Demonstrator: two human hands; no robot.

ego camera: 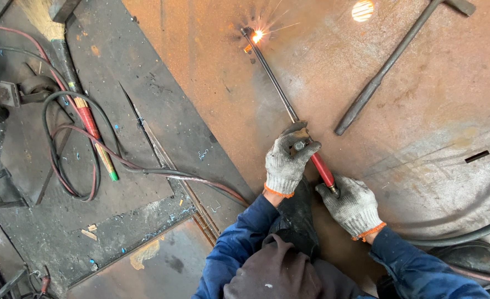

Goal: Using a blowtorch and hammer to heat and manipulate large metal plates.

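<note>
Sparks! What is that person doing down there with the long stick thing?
A person in gloves holds a long cutting torch with both hands over a big rusty steel plate. The left hand grips the shaft and the right hand holds the back of the red handle. The torch's tip throws bright sparks where it meets the plate. A hammer lies on the plate nearby, and hoses curl across the floor to the left.

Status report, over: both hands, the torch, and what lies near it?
Left hand and right hand both gripping cutting torch. Tip sparking on rusty steel plate. Hammer lies right of it, apart.
</note>
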